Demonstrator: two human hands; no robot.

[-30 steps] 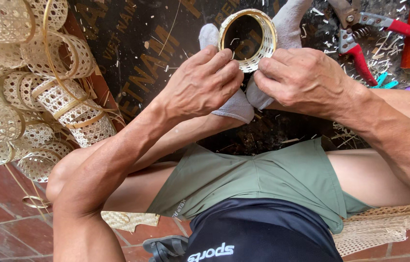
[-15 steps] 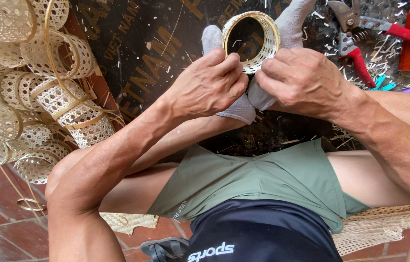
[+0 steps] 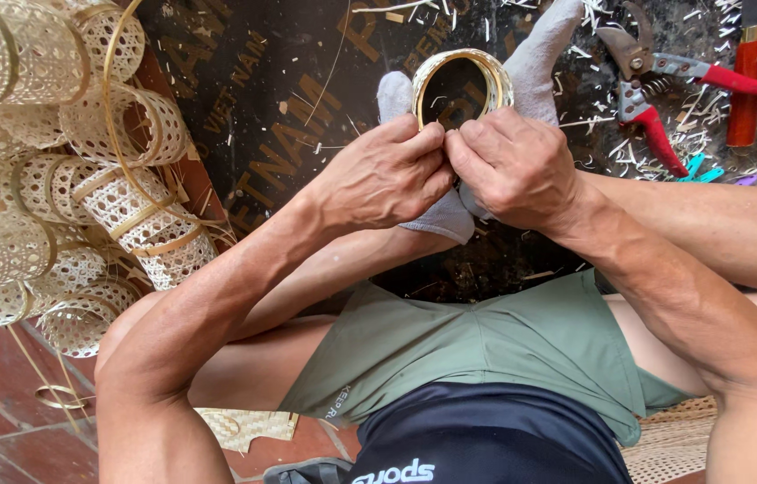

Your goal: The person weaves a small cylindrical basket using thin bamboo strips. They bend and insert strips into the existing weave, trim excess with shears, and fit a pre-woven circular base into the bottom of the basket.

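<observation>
The left hand (image 3: pixel 383 175) and right hand (image 3: pixel 513 166) meet fingertip to fingertip, both pinching the near rim of a small woven bamboo ring (image 3: pixel 462 85), which is propped between two grey-socked feet (image 3: pixel 535 58). What the fingers grip, perhaps a thin strip, is too small to tell. Red-handled pliers (image 3: pixel 665 90) lie on the dark board (image 3: pixel 289 99). Woven baskets (image 3: pixel 47 170) pile up at left.

Soft even daylight, faint shadows, sharp focus, slight edge distortion.
</observation>
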